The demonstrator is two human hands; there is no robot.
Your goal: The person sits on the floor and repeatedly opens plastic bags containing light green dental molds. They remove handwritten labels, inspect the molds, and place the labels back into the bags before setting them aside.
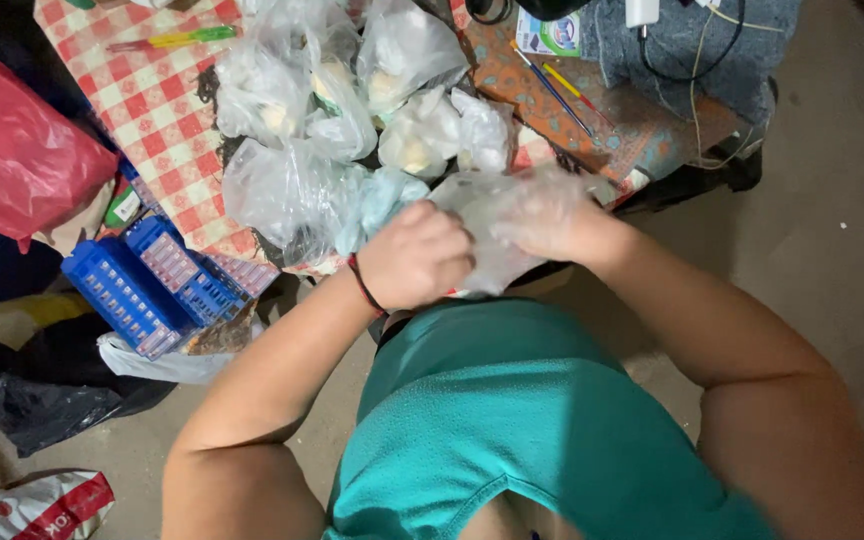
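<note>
Under both hands, clear plastic bag [497, 255]: left hand [417, 255] clenched on it, right hand [552, 215] veiled inside.

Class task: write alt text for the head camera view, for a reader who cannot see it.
A person's left hand and right hand work a clear plastic bag at the edge of a checked table piled with filled clear bags. A blue tray sits lower left.

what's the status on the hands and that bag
Left hand fisted on clear bag. Right hand inside the bag's plastic, grip unclear. Pile of filled bags close ahead on checked cloth.
</note>
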